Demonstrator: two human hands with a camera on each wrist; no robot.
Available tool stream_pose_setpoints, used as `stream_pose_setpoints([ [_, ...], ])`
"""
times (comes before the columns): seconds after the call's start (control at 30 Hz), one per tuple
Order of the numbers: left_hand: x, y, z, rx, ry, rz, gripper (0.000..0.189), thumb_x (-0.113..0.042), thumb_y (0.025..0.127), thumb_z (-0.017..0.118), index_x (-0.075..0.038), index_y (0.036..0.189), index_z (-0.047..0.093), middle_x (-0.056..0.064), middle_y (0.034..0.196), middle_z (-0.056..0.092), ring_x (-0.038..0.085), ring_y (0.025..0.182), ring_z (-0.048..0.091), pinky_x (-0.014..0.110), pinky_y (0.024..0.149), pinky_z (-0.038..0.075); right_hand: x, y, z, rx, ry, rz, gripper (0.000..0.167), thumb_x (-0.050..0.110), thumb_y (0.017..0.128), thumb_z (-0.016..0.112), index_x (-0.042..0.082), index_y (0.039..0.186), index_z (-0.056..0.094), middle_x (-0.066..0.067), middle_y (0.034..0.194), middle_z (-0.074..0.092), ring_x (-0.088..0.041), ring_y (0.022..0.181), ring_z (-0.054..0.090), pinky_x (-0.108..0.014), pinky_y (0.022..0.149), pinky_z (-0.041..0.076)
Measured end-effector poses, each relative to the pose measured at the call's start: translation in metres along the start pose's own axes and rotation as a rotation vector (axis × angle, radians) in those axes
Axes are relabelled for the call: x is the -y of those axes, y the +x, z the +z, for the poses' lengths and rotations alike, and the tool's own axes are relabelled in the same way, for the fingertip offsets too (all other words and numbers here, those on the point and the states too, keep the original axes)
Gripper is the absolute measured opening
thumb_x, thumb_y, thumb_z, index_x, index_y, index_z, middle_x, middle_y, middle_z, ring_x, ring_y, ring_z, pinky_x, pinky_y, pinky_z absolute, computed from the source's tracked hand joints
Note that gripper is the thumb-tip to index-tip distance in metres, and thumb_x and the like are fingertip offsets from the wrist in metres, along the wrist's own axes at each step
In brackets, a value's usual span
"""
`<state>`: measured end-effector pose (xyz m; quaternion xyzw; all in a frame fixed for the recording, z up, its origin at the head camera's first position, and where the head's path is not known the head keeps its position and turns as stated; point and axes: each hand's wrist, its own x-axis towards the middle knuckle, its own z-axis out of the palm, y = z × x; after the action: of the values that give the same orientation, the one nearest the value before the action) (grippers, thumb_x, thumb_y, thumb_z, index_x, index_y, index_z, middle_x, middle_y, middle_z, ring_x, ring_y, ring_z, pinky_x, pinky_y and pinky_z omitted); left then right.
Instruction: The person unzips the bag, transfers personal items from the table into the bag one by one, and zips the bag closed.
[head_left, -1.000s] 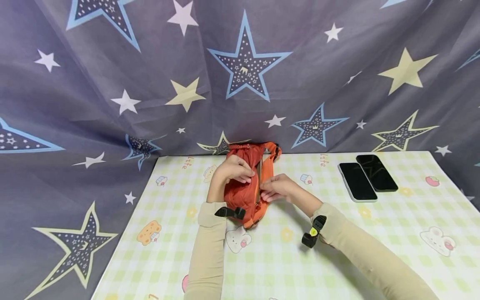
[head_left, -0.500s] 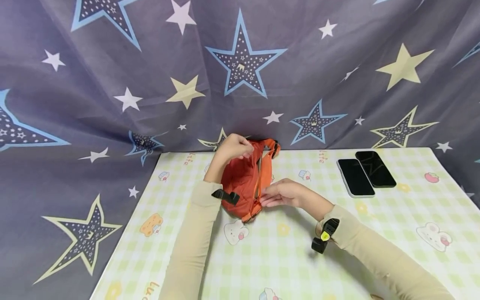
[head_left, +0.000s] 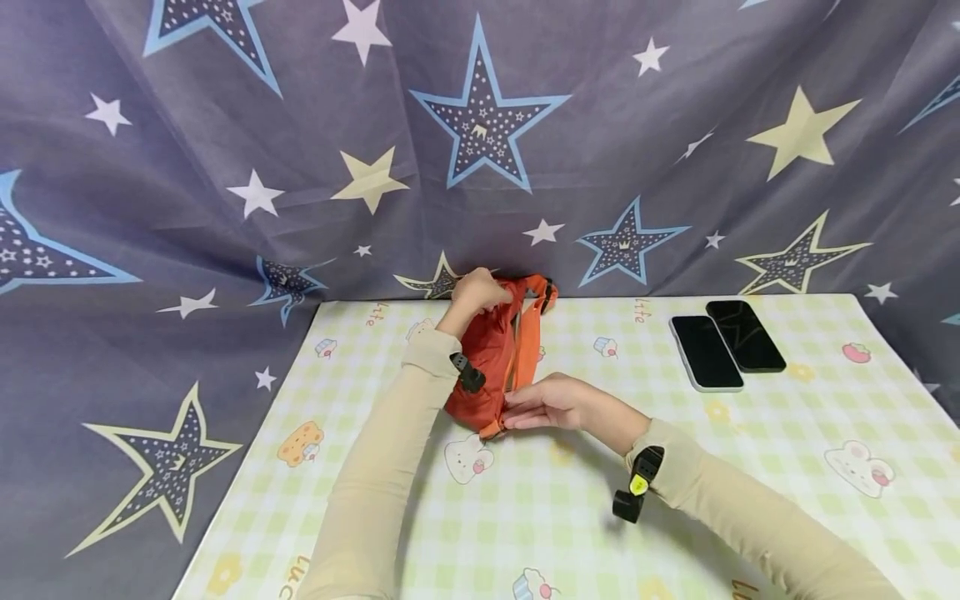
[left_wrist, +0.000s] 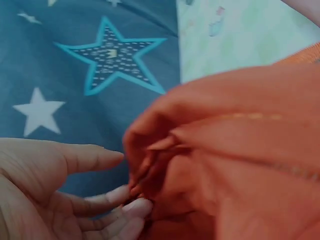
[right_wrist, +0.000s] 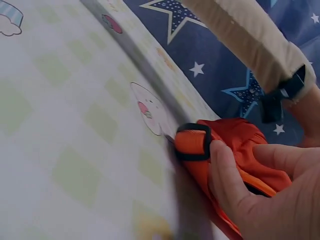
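An orange-red fabric waist bag (head_left: 480,358) lies against the back of the table, its zip and orange strap (head_left: 529,343) along its right side. My left hand (head_left: 480,292) is at the bag's far end. In the left wrist view its fingertips (left_wrist: 136,209) touch the gathered fabric, and the thumb extends apart from them to the bag's edge. Low on the right side is my right hand (head_left: 551,402). Its fairly straight fingers rest by the black strap buckle (right_wrist: 194,142) in the right wrist view, with the thumb spread away over the bag.
Two phones with dark screens, one light-edged (head_left: 707,353) and one black (head_left: 746,336), lie side by side on the right of the table. A green checked cloth (head_left: 465,533) covers the table. A dark star-printed curtain (head_left: 315,92) hangs behind.
My left hand has moved up from the bag's middle to its far end. The right hand has slid toward the near end of the zip side. Both phones stay put.
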<state>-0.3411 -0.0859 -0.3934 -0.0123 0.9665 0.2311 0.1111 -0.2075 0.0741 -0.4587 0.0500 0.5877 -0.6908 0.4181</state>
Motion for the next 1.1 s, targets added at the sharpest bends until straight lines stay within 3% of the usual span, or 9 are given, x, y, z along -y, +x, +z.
stream_pose_setpoints([
  [0.1,0.000,0.003,0.007,-0.008,0.026,-0.032,0.030,-0.030,0.090,0.072,-0.012,0.070,0.059,0.011,0.082,0.073,0.019,0.063,0.061,0.025,0.051,0.043,-0.001,0.002,0.007,-0.021,0.000,0.014,0.011,0.003,0.100,0.062,-0.006,0.102,0.068,-0.016,0.092,0.075,-0.018,0.076,0.076,-0.028,0.079,0.063],
  [0.2,-0.002,0.008,0.010,-0.019,0.033,-0.062,0.025,-0.030,0.090,0.075,-0.008,0.082,0.068,0.014,0.092,0.078,0.022,0.070,0.068,0.025,0.051,0.044,-0.001,0.005,0.013,-0.048,-0.020,0.034,0.009,0.005,0.098,0.067,0.001,0.091,0.071,-0.012,0.080,0.075,-0.016,0.069,0.075,-0.026,0.072,0.063],
  [0.37,-0.001,0.020,0.010,-0.035,-0.011,-0.125,0.016,-0.021,0.088,0.075,-0.005,0.088,0.073,0.008,0.080,0.077,0.023,0.077,0.076,0.024,0.048,0.048,-0.005,0.012,0.019,-0.116,-0.089,0.038,0.012,0.013,0.094,0.075,0.006,0.084,0.075,-0.006,0.069,0.073,-0.011,0.057,0.071,-0.022,0.058,0.060],
  [0.57,0.001,0.032,0.013,-0.029,-0.090,-0.221,0.026,-0.023,0.086,0.080,-0.002,0.100,0.074,0.007,0.072,0.074,0.020,0.067,0.075,0.027,0.053,0.058,-0.011,0.016,0.022,-0.186,-0.135,0.019,0.013,0.012,0.091,0.076,-0.001,0.089,0.078,-0.003,0.061,0.070,-0.006,0.047,0.064,-0.019,0.048,0.055],
  [0.7,0.001,0.037,0.016,-0.016,-0.065,-0.258,0.039,-0.032,0.083,0.085,-0.003,0.106,0.073,0.006,0.068,0.073,0.016,0.055,0.070,0.027,0.049,0.056,-0.013,0.014,0.020,-0.198,-0.204,-0.013,0.010,0.005,0.089,0.074,-0.003,0.084,0.075,-0.004,0.058,0.067,-0.006,0.045,0.061,-0.019,0.047,0.054],
  [0.8,0.000,0.038,0.018,0.006,-0.016,-0.282,0.038,-0.032,0.083,0.085,-0.004,0.105,0.072,0.003,0.061,0.070,0.013,0.046,0.064,0.025,0.044,0.052,-0.013,0.011,0.014,-0.191,-0.284,-0.033,0.008,0.003,0.087,0.073,-0.002,0.080,0.074,-0.003,0.056,0.066,-0.007,0.045,0.061,-0.020,0.047,0.054],
  [1.0,0.000,0.035,0.015,0.014,-0.031,-0.288,0.022,-0.017,0.083,0.080,-0.003,0.098,0.073,0.002,0.054,0.064,0.013,0.040,0.057,0.024,0.042,0.050,-0.014,0.003,0.001,-0.163,-0.355,-0.070,0.008,0.004,0.087,0.073,-0.004,0.087,0.074,-0.003,0.057,0.066,-0.008,0.047,0.062,-0.020,0.050,0.055],
  [1.1,0.001,0.029,0.010,-0.007,-0.164,-0.262,0.024,-0.013,0.082,0.080,0.001,0.100,0.071,0.003,0.055,0.062,0.012,0.041,0.058,0.025,0.048,0.056,-0.016,-0.003,-0.009,-0.170,-0.358,-0.080,0.008,0.005,0.087,0.073,-0.003,0.086,0.073,-0.002,0.058,0.066,-0.008,0.048,0.062,-0.020,0.050,0.055],
])
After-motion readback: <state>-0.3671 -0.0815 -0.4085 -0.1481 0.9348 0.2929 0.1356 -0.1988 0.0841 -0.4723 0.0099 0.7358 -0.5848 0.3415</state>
